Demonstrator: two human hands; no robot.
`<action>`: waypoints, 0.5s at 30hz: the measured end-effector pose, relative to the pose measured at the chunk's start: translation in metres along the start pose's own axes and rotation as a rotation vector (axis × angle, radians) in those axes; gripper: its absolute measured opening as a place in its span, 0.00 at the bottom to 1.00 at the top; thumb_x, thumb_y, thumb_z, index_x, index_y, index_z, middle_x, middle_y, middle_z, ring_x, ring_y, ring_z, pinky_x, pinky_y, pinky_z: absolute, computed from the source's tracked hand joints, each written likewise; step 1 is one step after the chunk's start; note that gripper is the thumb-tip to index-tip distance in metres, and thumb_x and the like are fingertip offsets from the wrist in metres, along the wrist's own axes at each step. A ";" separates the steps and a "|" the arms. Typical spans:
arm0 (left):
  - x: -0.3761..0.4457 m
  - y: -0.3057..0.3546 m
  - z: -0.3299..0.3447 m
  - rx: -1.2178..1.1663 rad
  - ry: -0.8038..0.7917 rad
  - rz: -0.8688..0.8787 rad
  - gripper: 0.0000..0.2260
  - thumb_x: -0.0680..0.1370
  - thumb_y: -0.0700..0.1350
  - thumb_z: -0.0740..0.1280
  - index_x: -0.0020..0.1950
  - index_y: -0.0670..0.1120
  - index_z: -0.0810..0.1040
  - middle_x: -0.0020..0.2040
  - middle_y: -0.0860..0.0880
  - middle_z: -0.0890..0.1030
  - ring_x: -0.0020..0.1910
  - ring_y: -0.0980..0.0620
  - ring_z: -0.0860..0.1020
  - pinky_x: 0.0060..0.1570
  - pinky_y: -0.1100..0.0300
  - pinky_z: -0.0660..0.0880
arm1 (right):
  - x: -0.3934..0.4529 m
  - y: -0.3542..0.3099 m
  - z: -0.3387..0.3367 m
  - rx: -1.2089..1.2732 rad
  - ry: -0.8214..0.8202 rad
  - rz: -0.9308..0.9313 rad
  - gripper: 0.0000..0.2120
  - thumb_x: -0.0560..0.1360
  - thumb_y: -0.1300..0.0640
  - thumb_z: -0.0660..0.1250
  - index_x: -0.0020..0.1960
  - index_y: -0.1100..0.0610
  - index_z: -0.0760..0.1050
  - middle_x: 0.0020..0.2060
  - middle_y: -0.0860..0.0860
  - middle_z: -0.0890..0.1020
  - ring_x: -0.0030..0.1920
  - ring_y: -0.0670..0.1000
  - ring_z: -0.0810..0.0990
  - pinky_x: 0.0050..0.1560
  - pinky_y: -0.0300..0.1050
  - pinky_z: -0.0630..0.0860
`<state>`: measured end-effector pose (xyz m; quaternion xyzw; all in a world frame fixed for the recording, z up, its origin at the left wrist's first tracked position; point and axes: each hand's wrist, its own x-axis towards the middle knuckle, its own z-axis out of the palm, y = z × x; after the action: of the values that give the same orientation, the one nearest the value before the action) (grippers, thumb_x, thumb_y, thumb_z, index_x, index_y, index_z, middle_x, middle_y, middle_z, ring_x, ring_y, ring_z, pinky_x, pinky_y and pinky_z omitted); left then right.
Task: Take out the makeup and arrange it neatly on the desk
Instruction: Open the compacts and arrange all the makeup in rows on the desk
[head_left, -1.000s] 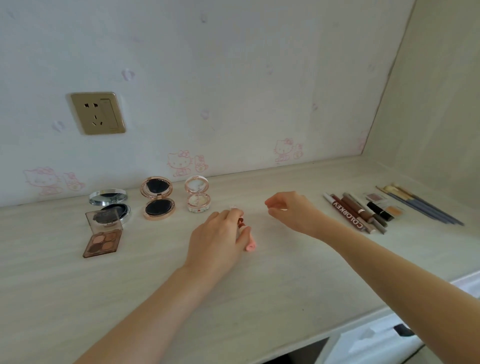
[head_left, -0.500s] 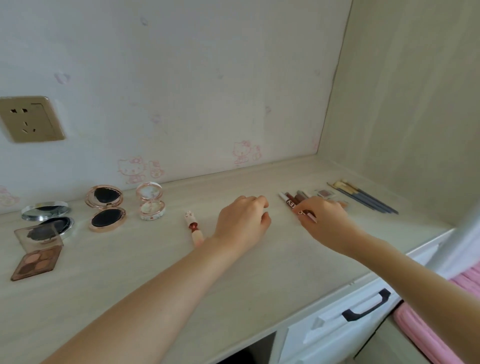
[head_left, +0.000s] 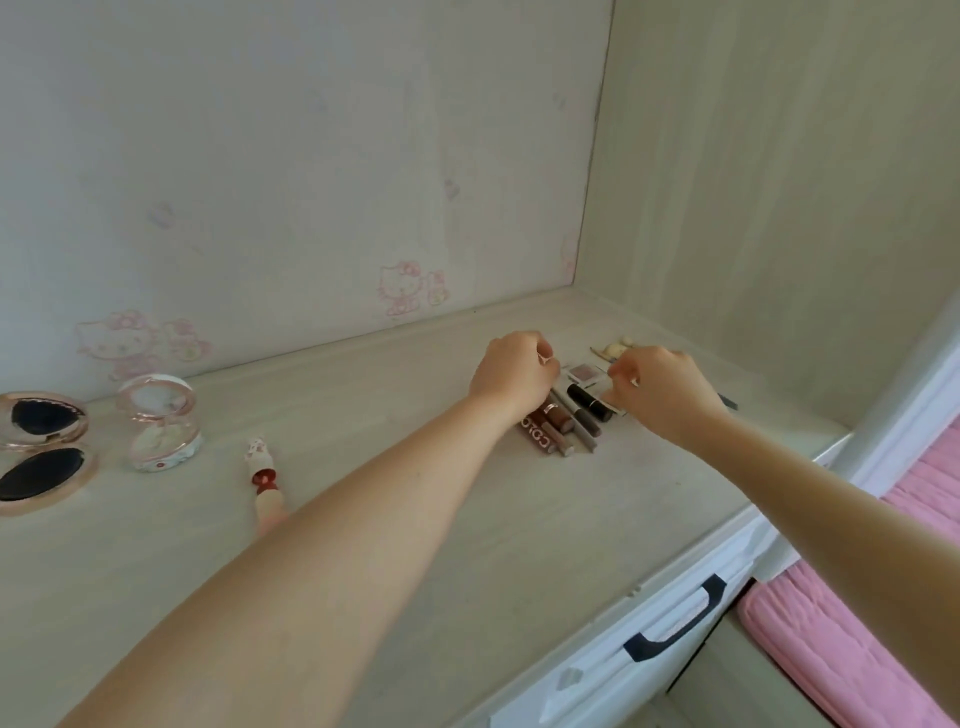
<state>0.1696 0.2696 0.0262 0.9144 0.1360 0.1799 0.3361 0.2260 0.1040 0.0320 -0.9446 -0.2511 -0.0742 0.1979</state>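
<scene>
On the pale desk (head_left: 467, 519) the pink lipstick (head_left: 266, 480) had been left lying alone — both hands had been shifted to the tubes (head_left: 563, 423), left hand (head_left: 511, 374) and right hand (head_left: 660, 387) curled, contents unclear — straightening seemingly underway.

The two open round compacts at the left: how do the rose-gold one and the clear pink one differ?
The rose-gold compact is partly cut off by the frame's left edge; the clear pink compact shows whole. The rose-gold compact's base holds a black pad, while the clear pink compact's base looks pale and whitish. The rose-gold one looks broader. Both stand open on the desk, lids raised toward the wall, away from both hands.
</scene>
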 end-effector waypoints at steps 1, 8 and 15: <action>0.008 0.000 0.005 0.004 -0.003 -0.008 0.10 0.77 0.47 0.65 0.57 0.47 0.78 0.54 0.48 0.80 0.58 0.47 0.75 0.57 0.53 0.73 | 0.006 -0.001 0.003 -0.008 -0.015 0.020 0.13 0.76 0.59 0.57 0.54 0.55 0.79 0.48 0.54 0.82 0.43 0.55 0.76 0.42 0.46 0.75; 0.046 0.001 0.028 0.250 -0.151 -0.044 0.18 0.81 0.51 0.60 0.65 0.41 0.73 0.65 0.42 0.74 0.66 0.40 0.67 0.62 0.52 0.68 | 0.037 -0.002 0.023 -0.174 -0.069 0.070 0.21 0.78 0.43 0.59 0.55 0.60 0.77 0.52 0.57 0.79 0.56 0.59 0.74 0.52 0.51 0.76; 0.056 0.002 0.042 0.384 -0.262 -0.067 0.15 0.81 0.50 0.58 0.61 0.42 0.76 0.60 0.42 0.75 0.62 0.42 0.67 0.60 0.53 0.68 | 0.047 0.006 0.038 -0.166 -0.137 0.109 0.29 0.77 0.35 0.53 0.53 0.60 0.75 0.50 0.56 0.79 0.60 0.61 0.71 0.49 0.49 0.69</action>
<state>0.2380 0.2656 0.0111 0.9721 0.1533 0.0191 0.1764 0.2709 0.1354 0.0060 -0.9729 -0.2052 -0.0191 0.1049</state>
